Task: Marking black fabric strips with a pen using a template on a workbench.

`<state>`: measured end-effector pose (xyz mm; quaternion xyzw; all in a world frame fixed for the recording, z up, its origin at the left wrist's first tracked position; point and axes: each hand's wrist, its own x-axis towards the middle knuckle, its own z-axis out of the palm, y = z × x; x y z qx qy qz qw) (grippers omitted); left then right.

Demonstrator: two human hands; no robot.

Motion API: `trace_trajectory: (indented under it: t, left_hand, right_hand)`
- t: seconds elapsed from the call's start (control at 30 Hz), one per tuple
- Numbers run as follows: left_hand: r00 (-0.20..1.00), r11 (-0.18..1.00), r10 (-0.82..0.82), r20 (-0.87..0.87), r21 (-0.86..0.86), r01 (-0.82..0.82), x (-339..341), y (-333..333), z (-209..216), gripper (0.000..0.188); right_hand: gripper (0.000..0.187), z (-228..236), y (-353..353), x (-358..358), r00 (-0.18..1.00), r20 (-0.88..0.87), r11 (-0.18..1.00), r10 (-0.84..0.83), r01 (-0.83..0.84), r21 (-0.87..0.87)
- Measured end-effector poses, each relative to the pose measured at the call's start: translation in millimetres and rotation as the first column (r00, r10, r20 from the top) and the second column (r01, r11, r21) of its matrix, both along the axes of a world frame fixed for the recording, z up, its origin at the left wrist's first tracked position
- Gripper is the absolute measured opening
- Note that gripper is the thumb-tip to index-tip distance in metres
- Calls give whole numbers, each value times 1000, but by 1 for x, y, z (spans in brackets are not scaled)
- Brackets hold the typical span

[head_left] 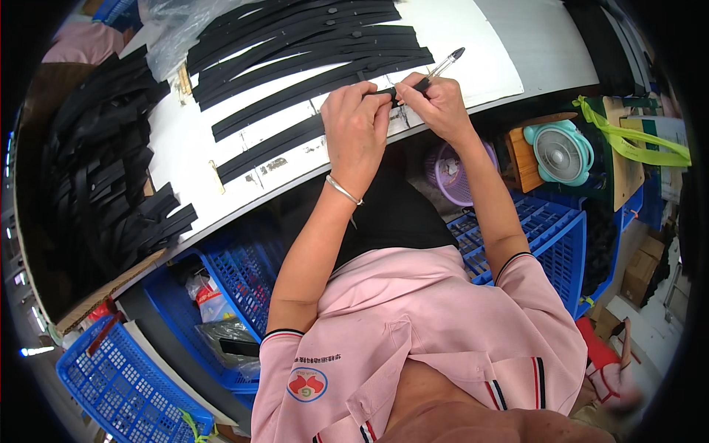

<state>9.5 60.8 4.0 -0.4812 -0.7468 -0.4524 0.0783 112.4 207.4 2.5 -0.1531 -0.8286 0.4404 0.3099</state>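
Within the right grip (441, 103), holding a clear pen (445, 63); within the left grip (354, 122), just beside, pinching a black strip (273, 151).

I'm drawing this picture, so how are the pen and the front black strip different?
The pen is partly see-through, but the strip is solid black where it shows. The pen sticks out of the right hand, while the strip lies on the white board. The strip looks flat and the pen looks rounded. Both are long and thin.
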Motion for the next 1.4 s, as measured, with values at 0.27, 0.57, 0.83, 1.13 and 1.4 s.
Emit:
trace_trajectory:
  t: [0.27,0.57,0.83,1.13,1.4]
  left_hand:
    - [1000,1000,12,5,-17,-12,-5,-4,2,13]
    - [988,969,-119,-101,-228,94,-32,21,-9,49]
    - [991,955,-32,-128,-297,-7,-108,61,-17,49]
    - [993,892,76,-95,-439,-110,-105,-123,17,58]
    - [775,564,268,-572,-560,-608,-132,-313,10,54]
  right_hand:
    - [20,0,0,-7,999,32,999,32,-33,35]
    - [18,0,-5,10,991,-100,965,-91,62,-256]
    - [17,-5,-9,5,987,-106,959,-124,92,-268]
    - [17,2,-5,6,982,-89,955,-166,138,-261]
    - [14,-11,-7,-4,972,-91,966,-217,201,-163]
